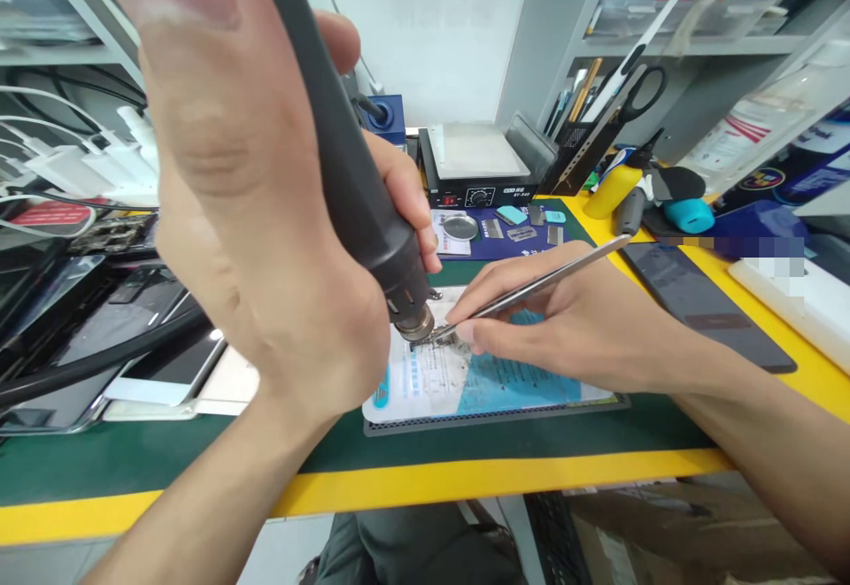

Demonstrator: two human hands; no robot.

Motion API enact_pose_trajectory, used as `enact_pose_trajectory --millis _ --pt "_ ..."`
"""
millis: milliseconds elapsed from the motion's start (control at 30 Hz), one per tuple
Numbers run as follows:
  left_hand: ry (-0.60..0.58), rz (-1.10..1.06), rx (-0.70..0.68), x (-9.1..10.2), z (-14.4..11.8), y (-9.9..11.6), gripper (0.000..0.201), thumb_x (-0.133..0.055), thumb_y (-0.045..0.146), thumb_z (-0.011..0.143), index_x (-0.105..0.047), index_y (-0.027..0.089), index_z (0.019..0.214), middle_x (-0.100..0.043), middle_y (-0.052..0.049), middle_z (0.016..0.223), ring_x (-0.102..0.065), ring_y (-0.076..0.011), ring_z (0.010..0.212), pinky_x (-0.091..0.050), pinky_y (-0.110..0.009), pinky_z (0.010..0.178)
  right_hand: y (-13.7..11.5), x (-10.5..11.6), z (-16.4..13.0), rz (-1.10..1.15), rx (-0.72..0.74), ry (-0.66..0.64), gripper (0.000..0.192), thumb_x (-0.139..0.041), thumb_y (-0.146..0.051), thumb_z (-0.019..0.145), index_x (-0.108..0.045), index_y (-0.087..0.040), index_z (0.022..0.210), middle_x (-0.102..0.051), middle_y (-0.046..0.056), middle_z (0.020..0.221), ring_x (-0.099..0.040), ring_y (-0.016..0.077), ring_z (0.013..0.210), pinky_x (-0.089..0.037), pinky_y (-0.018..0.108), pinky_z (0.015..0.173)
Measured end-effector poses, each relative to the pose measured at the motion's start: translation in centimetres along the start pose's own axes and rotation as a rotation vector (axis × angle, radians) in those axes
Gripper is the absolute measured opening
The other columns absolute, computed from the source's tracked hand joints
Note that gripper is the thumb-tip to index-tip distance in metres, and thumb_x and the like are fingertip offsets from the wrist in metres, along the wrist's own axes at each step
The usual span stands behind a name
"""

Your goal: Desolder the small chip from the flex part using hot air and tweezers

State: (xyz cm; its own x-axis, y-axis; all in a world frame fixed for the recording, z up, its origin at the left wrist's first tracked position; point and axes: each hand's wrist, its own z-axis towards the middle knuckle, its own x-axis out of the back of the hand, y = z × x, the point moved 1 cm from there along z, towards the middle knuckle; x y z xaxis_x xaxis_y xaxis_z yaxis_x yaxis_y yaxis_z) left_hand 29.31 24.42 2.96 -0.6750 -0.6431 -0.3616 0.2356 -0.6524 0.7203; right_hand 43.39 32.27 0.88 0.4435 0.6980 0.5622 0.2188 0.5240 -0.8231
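My left hand (266, 178) is wrapped round a dark grey hot air gun (345, 151), its metal nozzle angled down to the right. Close under the nozzle lies a small circuit board (435, 337), largely hidden by the nozzle and my fingers. Between thumb and fingers, my right hand (551, 328) holds a slim metal tool (551, 282) like a spudger or tweezers; its tip is at the board beside the nozzle. Beneath both hands is a white and blue printed sheet (511, 386) on a dark mat.
Several phones (159, 364) and phone parts lie at the left, with the gun's black cable crossing them. A black heating station (478, 169) stands at the back. Another phone (710, 306), a yellow bottle (614, 188) and a pen holder (584, 151) are on the right.
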Motion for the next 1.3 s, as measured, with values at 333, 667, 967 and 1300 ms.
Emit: enact_pose_trajectory --millis 333,667,967,1300 --pt "0.079 0.111 -0.074 0.2 -0.4 -0.4 0.049 -0.03 0.053 0.105 -0.065 0.019 0.103 -0.054 0.003 0.057 -0.056 -0.0142 0.043 -0.045 -0.029 0.033 0.0 -0.1 0.0 -0.009 0.006 0.008 0.011 -0.073 -0.021 0.082 -0.083 -0.024 0.086 -0.078 0.001 0.086 -0.073 0.0196 0.076 -0.059 0.029 0.065" --pt "0.031 0.052 -0.14 1.2 0.3 -1.3 0.056 -0.03 0.063 0.1 -0.067 0.021 0.098 -0.05 0.002 0.055 -0.066 -0.0203 0.049 -0.051 -0.033 0.037 -0.1 -0.1 0.0 -0.005 0.021 0.009 0.01 -0.073 -0.021 0.083 -0.082 -0.024 0.087 -0.079 0.001 0.087 -0.074 0.0196 0.078 -0.06 0.028 0.064" --pt "0.056 0.152 -0.006 1.2 0.2 -0.2 0.035 -0.051 0.062 0.093 -0.071 0.034 0.088 -0.062 -0.001 0.059 -0.064 -0.0258 0.047 -0.05 -0.038 0.034 -0.2 -0.1 -0.1 -0.016 0.023 0.001 0.011 -0.072 -0.018 0.083 -0.081 -0.023 0.086 -0.079 0.001 0.088 -0.074 0.0197 0.078 -0.06 0.027 0.064" --pt "0.074 0.063 -0.078 0.9 -0.3 -0.5 0.055 -0.03 0.06 0.103 -0.069 0.021 0.098 -0.055 0.002 0.058 -0.064 -0.0154 0.049 -0.048 -0.026 0.035 -0.5 -0.2 0.0 -0.052 0.08 0.004 0.016 -0.069 -0.012 0.082 -0.081 -0.022 0.087 -0.079 0.0 0.089 -0.074 0.0179 0.079 -0.059 0.024 0.065"
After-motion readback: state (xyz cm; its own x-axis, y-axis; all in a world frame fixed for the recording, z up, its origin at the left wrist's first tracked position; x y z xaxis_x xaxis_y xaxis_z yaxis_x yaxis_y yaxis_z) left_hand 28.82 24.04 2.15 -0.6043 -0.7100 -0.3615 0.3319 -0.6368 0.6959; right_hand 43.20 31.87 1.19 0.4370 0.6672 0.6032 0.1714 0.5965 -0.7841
